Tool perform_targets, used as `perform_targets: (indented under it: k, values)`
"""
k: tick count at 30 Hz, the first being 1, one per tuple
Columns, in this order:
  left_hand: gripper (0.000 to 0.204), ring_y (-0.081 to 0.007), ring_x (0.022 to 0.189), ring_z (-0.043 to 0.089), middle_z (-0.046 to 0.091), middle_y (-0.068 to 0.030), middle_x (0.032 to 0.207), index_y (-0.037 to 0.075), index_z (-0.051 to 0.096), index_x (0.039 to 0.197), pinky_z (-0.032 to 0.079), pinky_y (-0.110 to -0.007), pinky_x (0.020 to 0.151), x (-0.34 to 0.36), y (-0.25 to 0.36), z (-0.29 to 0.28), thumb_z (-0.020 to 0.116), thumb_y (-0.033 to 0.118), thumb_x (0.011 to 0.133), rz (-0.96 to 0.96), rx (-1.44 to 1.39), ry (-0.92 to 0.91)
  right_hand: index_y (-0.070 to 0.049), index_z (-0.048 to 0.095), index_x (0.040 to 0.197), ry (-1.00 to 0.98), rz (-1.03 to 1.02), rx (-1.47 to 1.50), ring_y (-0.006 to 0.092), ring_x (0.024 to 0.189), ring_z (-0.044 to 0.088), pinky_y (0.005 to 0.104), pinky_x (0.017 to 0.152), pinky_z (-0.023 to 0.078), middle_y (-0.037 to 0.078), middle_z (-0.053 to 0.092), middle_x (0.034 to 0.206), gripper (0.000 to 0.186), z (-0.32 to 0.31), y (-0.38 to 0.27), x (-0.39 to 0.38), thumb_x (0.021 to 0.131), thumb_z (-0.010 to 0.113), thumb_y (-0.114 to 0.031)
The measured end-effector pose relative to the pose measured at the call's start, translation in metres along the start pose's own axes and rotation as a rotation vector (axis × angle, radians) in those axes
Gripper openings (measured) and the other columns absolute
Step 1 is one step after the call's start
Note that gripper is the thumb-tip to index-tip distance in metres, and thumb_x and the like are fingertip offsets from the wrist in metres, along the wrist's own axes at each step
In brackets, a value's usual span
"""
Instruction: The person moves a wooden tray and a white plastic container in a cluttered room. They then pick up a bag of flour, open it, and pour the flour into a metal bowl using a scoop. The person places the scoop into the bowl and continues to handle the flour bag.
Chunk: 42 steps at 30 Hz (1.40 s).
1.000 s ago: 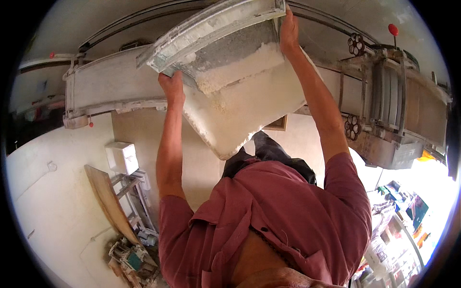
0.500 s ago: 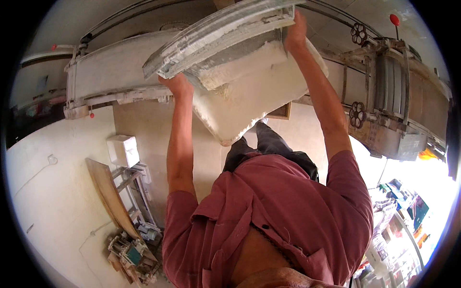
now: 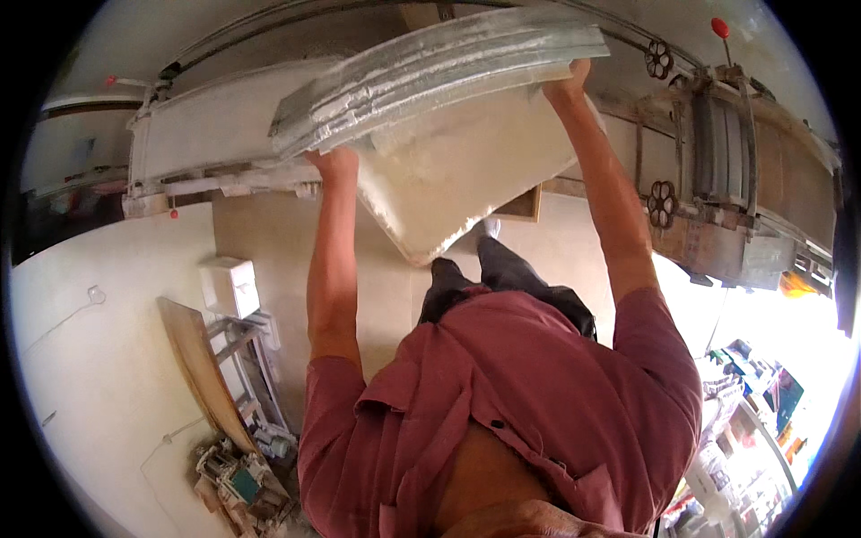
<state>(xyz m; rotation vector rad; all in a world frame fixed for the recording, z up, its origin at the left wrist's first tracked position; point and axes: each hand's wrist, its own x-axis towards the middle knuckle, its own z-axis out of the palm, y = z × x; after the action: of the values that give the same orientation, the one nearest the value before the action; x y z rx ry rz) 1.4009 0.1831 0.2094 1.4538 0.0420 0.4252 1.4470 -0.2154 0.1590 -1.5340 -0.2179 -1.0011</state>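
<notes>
Both my arms reach forward to a wide metal trough [image 3: 448, 76], its ridged side streaked with white powder. At the trough's left end, my left hand [image 3: 335, 163] is closed, gripping the lower corner. My right hand [image 3: 568, 82] grips the right end, its fingers partly hidden behind the metal. The trough hangs tilted over a large pale tray [image 3: 466, 179], whose surface and near edge carry white powder. What lies under the trough is mostly hidden.
A long pale machine bed [image 3: 224, 125] runs leftward behind the tray. To the right stands a roller machine [image 3: 722, 148] with dark handwheels [image 3: 662, 204] and a red-knobbed lever [image 3: 720, 29]. A wooden board [image 3: 202, 359] leans at the left, near small machinery [image 3: 238, 480].
The trough has tipped and shifted slightly right, showing more of its ridged side. The pale powdery mass visible beneath it earlier is now mostly covered. My right hand has moved right and lower.
</notes>
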Motion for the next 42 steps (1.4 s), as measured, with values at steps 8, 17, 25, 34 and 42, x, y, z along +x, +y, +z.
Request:
perform_targets:
  k: [8,17,25,34,42]
  values:
    - [0.041,-0.0217,0.118,0.056,0.054,-0.0067,0.134,0.008,0.048,0.132,0.043,-0.038,0.106,-0.006,0.034,0.024,0.058,0.026,0.096,0.063,-0.038,0.020,-0.005,0.061,0.109,-0.019,0.011,-0.023,0.0246,0.095,0.061,0.0381,0.084,0.049,0.008,0.065,0.103,0.029,-0.005,-0.043,0.011,0.093,0.057,-0.029]
    - [0.032,-0.0179,0.106,0.056,0.059,-0.0056,0.120,0.005,0.057,0.119,0.046,-0.036,0.094,0.003,0.063,0.019,0.059,0.003,0.087,-0.176,-0.205,0.291,-0.006,0.061,0.125,-0.240,0.322,-0.522,0.0300,0.107,0.060,0.0428,0.096,0.043,0.013,0.067,0.112,0.036,-0.004,-0.098,0.063,0.098,0.044,-0.022]
    - [0.028,-0.0182,0.098,0.060,0.062,-0.0058,0.113,0.000,0.059,0.113,0.049,-0.034,0.089,-0.003,0.044,0.012,0.057,-0.001,0.085,-0.117,-0.305,0.231,-0.007,0.056,0.126,0.011,0.953,0.486,0.0234,0.114,0.055,0.0388,0.101,0.040,0.006,0.059,0.125,0.044,0.042,-0.092,0.022,0.101,0.043,-0.040]
    - [0.030,-0.0205,0.105,0.059,0.062,-0.0081,0.115,0.004,0.060,0.117,0.048,-0.037,0.095,-0.015,0.047,0.022,0.064,0.008,0.087,-0.009,-0.255,0.268,-0.008,0.056,0.126,0.025,0.631,0.334,0.0221,0.102,0.060,0.0395,0.087,0.050,0.007,0.062,0.118,0.046,0.033,-0.087,0.039,0.098,0.049,-0.044]
    - [0.036,-0.0286,0.117,0.057,0.057,-0.0127,0.130,0.004,0.057,0.126,0.045,-0.043,0.101,-0.061,0.050,-0.004,0.060,0.017,0.093,0.014,0.365,-0.187,-0.005,0.061,0.114,-0.103,0.454,0.471,0.0203,0.096,0.065,0.0377,0.085,0.055,0.007,0.067,0.103,0.037,-0.007,-0.097,0.036,0.099,0.050,-0.037]
